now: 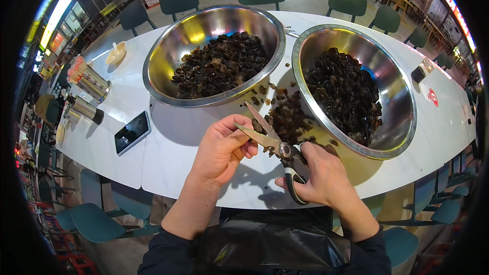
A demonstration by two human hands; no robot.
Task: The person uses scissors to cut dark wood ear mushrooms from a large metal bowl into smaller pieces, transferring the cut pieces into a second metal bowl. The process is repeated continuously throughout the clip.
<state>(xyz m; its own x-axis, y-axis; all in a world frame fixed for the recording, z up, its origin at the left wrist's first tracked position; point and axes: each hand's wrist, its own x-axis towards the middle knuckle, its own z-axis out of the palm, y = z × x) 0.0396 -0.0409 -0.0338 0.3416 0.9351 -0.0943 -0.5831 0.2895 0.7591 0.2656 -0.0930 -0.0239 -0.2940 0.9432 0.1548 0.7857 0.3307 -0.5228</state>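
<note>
In my right hand are scissors with black and white handles, their blades spread and pointing up and left. My left hand pinches a small dark piece of what looks like wood ear fungus between the blades. Just beyond the scissors a heap of brown scraps lies on the white table. Behind my left hand stands a steel bowl with a pile of dark wood ear fungus. A second steel bowl at the right holds more dark fungus.
A smartphone lies at the left on the white table. Past it stand a perforated metal holder of wrapped sticks, a metal container and a small dish with a spoon. A dark-filled jar is at the right. Chairs surround the table.
</note>
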